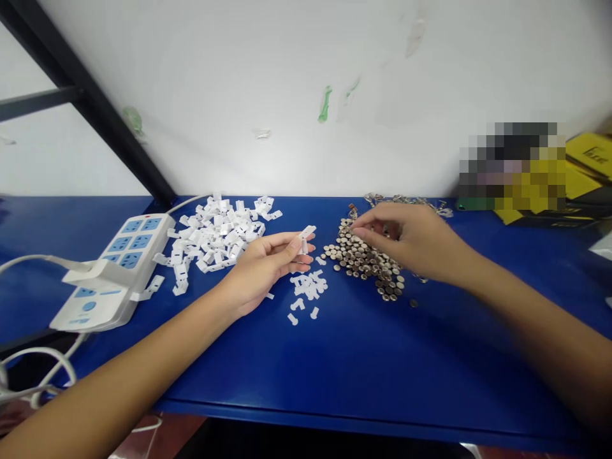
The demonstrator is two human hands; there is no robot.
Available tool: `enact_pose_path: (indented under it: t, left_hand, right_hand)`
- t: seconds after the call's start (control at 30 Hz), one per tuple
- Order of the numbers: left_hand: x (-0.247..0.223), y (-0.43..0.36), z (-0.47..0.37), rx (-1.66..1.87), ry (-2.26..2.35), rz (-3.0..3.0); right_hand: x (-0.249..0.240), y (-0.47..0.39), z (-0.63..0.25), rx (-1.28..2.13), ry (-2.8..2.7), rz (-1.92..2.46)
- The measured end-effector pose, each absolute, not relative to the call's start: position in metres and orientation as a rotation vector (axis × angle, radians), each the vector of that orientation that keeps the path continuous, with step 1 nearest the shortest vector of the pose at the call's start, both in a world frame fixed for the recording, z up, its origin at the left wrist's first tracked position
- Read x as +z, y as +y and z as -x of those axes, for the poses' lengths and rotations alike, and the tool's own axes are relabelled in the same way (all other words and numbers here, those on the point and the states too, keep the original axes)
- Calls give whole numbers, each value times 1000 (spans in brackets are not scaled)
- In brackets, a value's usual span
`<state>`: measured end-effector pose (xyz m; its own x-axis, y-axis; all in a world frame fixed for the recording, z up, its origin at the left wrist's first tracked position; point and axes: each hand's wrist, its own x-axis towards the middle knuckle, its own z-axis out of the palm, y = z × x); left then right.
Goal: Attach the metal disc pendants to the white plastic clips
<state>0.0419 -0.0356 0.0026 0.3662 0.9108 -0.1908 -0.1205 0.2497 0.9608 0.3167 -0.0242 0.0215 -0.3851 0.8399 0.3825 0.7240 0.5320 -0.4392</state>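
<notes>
One white piece (308,233) lies pinched in left fingers (288,252); right fingers (377,240) narrow over discs (366,262).

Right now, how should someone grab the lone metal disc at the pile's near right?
Probably pinch the metal disc by opposite edges, from above and the near side: it lies flat on the blue table, apart from the pile, with the right hand beyond it.

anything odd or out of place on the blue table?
Just strays: one round disc lies apart from the metal disc pile, and a white part sits by the power strip, off from its heap. No damage visible at this size.
</notes>
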Motion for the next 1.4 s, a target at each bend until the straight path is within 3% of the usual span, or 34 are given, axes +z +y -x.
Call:
enact_pose_path:
  t: [0.17, 0.37, 0.77, 1.0, 1.13, 1.4]
  left_hand:
    - [5, -35, -43, 835, 921, -1035]
    - [4, -35, -43, 793, 907, -1029]
    - [-3, -35, -44, 822, 857, -1026]
    - [-1, -34, -42, 866, 841, -1058]
    - [-2, -33, -43, 884, 864, -1018]
    - [-3, -35, -44, 836, 783, -997]
  right_hand:
    - [12, -20, -367, -150, -2203, 1313]
    - [0, -22, -368, -118, -2223, 1278]
    - [-19, -21, -328, -371, -2317, 1288]
    - [-9, -25, -327, -457, -2122, 1351]
    - [0, -36, -320, -214, -2020, 1304]
    - [8, -71, -280, 877, -1800, 1092]
